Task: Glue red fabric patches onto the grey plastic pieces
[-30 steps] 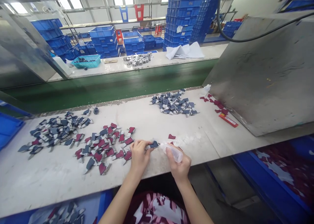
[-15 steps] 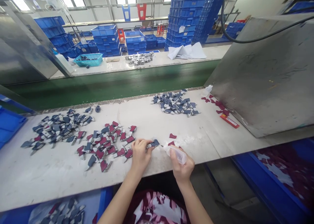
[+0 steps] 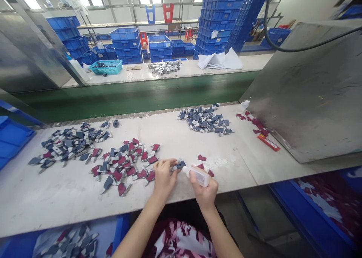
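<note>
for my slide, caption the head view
Left hand pinches a small navy part as the right hand holds a plastic squeeze bottle.

Room to pass runs forward over the white table between piled small pieces and a second pile; a tilted metal panel seems to block the right.

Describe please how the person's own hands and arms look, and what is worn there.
The left hand and right hand are bare, without gloves, and no watch or bracelet shows. The left forearm and right forearm are also bare, with no sleeve. Between them shows a maroon and white patterned garment.
</note>
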Demonstrator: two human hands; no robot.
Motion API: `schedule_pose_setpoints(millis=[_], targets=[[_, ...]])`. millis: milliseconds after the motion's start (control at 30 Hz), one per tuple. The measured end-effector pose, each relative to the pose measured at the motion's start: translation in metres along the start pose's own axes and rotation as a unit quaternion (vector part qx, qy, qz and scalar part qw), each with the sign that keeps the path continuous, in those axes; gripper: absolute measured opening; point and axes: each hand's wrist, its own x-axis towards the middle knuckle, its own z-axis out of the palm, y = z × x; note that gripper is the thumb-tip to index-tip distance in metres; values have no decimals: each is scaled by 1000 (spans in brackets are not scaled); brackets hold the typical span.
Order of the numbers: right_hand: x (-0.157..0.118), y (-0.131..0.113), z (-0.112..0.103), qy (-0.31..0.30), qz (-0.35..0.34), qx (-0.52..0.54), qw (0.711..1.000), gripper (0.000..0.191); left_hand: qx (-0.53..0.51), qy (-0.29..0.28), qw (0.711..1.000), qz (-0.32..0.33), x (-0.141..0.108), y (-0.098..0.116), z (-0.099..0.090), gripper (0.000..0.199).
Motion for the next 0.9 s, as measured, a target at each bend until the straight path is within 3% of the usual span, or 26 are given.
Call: schedule_pose_setpoints(millis=[400, 733, 900], targets=[[2, -4, -1, -11, -9, 24, 1000, 23, 1, 4, 1000, 6, 0, 0, -1, 23], [1, 1, -10, -11, 71, 49, 996, 32, -3, -1, 1000, 9, 0, 0, -1, 24], [2, 3, -13, 10, 76, 43, 996, 35, -4, -4, 1000, 5, 0, 1, 0, 27]])
